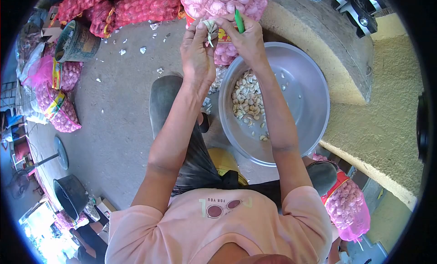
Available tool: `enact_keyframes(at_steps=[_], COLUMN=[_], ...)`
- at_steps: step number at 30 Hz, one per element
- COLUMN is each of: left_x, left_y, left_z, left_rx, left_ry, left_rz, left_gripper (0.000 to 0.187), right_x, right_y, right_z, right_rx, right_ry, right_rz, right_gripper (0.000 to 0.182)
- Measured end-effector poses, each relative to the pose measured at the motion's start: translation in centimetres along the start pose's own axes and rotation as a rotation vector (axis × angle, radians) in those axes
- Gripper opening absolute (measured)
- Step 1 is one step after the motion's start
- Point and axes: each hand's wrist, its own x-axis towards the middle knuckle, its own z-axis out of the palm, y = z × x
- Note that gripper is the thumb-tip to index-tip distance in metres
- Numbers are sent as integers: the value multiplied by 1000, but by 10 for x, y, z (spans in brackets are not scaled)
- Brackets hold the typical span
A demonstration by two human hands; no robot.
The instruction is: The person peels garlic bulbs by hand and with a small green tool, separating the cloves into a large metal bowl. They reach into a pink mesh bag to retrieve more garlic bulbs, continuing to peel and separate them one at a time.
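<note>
Near the top middle, my left hand (196, 50) is closed on a garlic bulb (210, 29) whose pale dry stalk points down. My right hand (246, 38) touches the bulb's right side with its fingertips and holds a green-handled tool (239, 21); its blade cannot be made out. Below my right forearm is a wide grey plastic basin (309, 104). Loose garlic cloves (248, 95) are heaped on the basin's left side, with a few scattered on its floor.
Mesh sacks of garlic (223, 2) stand beyond my hands, with red sacks (145, 9) at upper left. More sacks lie at far left and lower right. A dark bucket (86, 45), a black tub (70, 195) and a fan (60, 152) stand left. A concrete ledge (318, 41) curves right.
</note>
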Motion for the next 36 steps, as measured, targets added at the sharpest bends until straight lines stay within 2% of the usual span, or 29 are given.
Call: enact_keyframes(at_steps=[2,6,8,10,12,14,19,21,23,24,25,26,27,29,32,36], left_x=[-1,3,3,-2,-2,-1,5,4,4,3,3,2,2,1,-1,0], left_y=[1,3,4,6,6,7,5,3,2,1,1,2,2,4,6,5], left_z=[0,-5,-5,3,6,2,-4,-6,-6,-6,-5,-4,-4,-4,-2,-1], left_rx=[-3,-30,-82,-54,-27,-86,-114,-92,-59,-60,-57,-55,-56,-48,-16,-15], left_ry=[-44,-25,8,19,30,9,-8,-2,-4,-6,-24,-42,-46,-52,-51,-64], left_rz=[-16,9,-23,-14,1,-25,-9,-7,5,2,5,9,8,-34,-40,-20], left_gripper=[24,24,27,28,30,32,34,34,34,34,34,35,35,37,39,39], right_x=[5,9,-4,-30,-67,-89,-70,-48,-33,-29,-24,-22,-19,-15,-14,-13], right_y=[9,52,89,143,190,200,168,119,62,34,7,-8,-11,-14,-23,-26], right_z=[3,12,17,27,35,38,31,26,9,2,-4,-7,-8,-8,-12,-15], right_rx=[-2,121,-490,-635,-750,-706,-474,-240,145,143,130,116,115,-21,-46,-71], right_ry=[46,118,71,-197,-208,-218,-161,78,56,59,-51,-162,-159,-286,-354,-361], right_rz=[87,225,197,300,300,350,471,355,404,404,359,313,310,16,120,128], right_gripper=[17,22,29,33,31,31,36,42,46,46,45,45,45,51,52,52])
